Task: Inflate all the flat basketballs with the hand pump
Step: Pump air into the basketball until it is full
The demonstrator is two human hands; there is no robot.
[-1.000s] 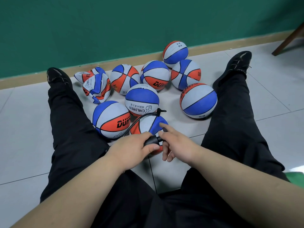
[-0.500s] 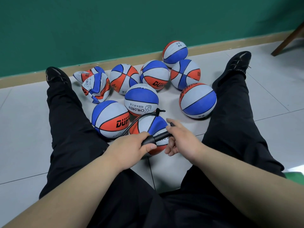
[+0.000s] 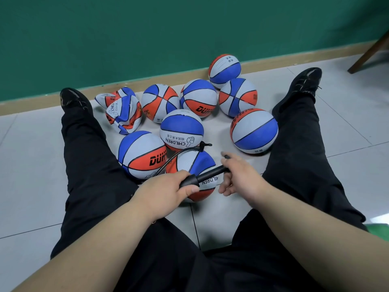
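Since a second ago the hand pump (image 3: pixel 210 174) is drawn out. Its rod, then almost wholly sunk in the barrel, is now laid bare between the hands, and the right hand (image 3: pixel 240 175) is carried off to the right, away from the left hand (image 3: pixel 166 190). An intake stroke is therefore judged to be in hand, with the push not yet made. The near ball (image 3: pixel 195 163) lies on the floor (image 3: pixel 31 165) between the legs, just under the pump, and is taken to be only partly filled. The barrel is clamped in the curled fingers of the left hand. The T-handle is held in the right hand with the fingers bent round it, though the lower ones are seen loosely spread. The hose (image 3: pixel 174 158) can be traced from under the left hand, over the near ball, to a fitting at its far side, but the needle's seat in the valve cannot be made out. Most of the barrel is covered by the left hand. The crumpled balls (image 3: pixel 124 114) by the left foot are probably two, one being half hidden behind the other, and both are still flat.
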